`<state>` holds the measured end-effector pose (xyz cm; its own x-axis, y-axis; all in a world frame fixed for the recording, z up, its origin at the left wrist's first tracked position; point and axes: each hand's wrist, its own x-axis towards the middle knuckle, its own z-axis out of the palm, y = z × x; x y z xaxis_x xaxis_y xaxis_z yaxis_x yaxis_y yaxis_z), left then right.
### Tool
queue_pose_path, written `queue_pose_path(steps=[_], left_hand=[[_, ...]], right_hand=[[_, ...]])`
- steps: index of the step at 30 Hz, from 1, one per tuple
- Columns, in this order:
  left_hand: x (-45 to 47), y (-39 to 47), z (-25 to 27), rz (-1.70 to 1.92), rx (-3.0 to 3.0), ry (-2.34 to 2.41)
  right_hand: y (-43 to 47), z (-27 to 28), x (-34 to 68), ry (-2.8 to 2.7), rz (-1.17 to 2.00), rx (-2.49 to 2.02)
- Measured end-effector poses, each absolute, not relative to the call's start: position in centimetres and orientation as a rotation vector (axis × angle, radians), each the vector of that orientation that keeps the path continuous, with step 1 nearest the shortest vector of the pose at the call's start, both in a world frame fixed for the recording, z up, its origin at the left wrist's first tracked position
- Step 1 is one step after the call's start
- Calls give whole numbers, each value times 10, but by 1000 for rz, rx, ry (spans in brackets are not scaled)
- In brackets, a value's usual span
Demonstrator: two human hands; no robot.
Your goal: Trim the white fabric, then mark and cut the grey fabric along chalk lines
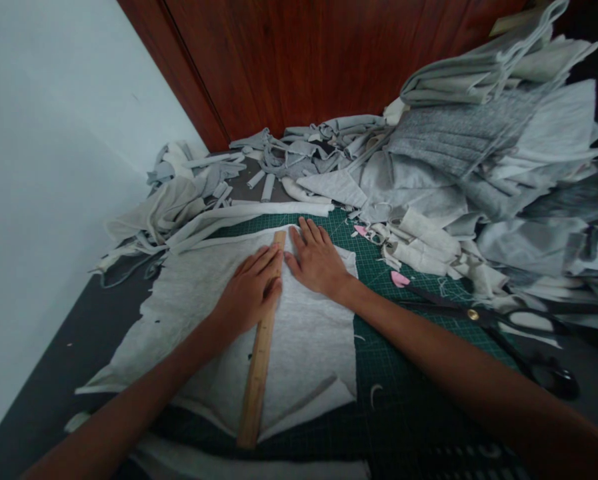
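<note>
A wooden ruler (261,353) lies lengthwise across a piece of light grey fabric (313,340). My left hand (249,287) holds the ruler down near its far end, with the fingers and thumb resting over the wood. Just right of the ruler, my right hand (321,260) lies flat on the fabric near its far edge, fingers spread. The fabric's near right corner is folded over. Under it is a green cutting mat (373,360) with grid lines.
Black scissors (471,313) lie open on the mat's right side. Fabric scraps (303,157) line the back, beside a reddish wooden panel (299,60). Folded grey cloth (459,127) is piled at right. Rolled fabric (259,210) lies beyond the sheet; a white wall (53,167) stands left.
</note>
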<state>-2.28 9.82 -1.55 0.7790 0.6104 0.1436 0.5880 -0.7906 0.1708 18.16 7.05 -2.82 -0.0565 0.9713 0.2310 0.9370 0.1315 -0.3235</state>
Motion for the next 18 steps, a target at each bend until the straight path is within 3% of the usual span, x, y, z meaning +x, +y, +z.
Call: queue_pose_path(steps=[18], left_hand=[[0,134,-24,378,2853,993]], right_hand=[[70,-29,182,-2031,105,-1829]])
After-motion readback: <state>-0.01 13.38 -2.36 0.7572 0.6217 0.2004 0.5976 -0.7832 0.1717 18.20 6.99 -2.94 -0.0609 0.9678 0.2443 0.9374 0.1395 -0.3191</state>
